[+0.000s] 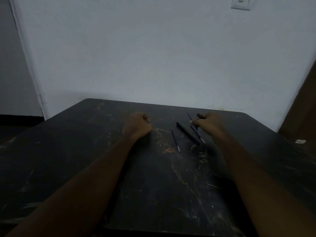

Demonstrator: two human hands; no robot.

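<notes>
My right hand (207, 124) grips a black pen (199, 115) whose end sticks out past the fingers, and a thin blue refill (189, 115) runs under the same fingers. On the dark scratched table (85, 159) lie another black pen (187, 133) and a loose thin blue refill (175, 140), both just left of that hand. A further blue refill (199, 135) slants down from below the hand. My left hand (139, 125) rests on the table as a fist with nothing in it, left of the pens.
The table's far edge meets a pale wall (153, 57). A small white scrap (300, 141) lies near the table's right edge. A brown panel (302, 106) stands at the far right, and a light switch (241, 3) is high on the wall.
</notes>
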